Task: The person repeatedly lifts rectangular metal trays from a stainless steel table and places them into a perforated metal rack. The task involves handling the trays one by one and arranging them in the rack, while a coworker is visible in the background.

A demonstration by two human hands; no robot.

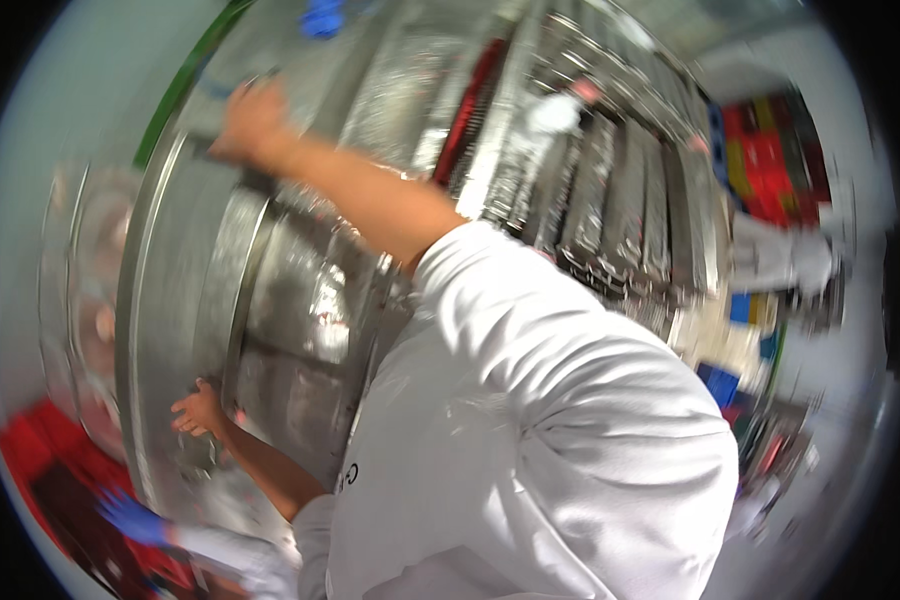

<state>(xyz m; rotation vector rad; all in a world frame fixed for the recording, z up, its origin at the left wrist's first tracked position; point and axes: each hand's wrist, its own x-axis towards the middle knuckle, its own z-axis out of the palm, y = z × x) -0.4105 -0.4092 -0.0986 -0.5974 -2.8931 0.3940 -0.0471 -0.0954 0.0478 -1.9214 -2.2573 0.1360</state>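
Observation:
Strong blur covers the picture. My right hand (255,129) is at the upper left, bent over the far part of a stainless steel worktop (169,300), beside a dark bar or edge; whether it holds something cannot be told. My left hand (201,411) is lower down above the same worktop, fingers apart, with nothing seen in it. Just below it is a small clear, shiny thing (197,455), too blurred to name. Between my arms and my white-clothed body lies a shiny metal basin or tray section (300,292).
A co-worker's blue-gloved hand (131,517) is at the lower left by red crates (41,442). A blue thing (322,16) lies at the top. Long metal trays or channels (622,195) fill the upper right, near other people in white (780,255). Red crates (757,157) stand beyond.

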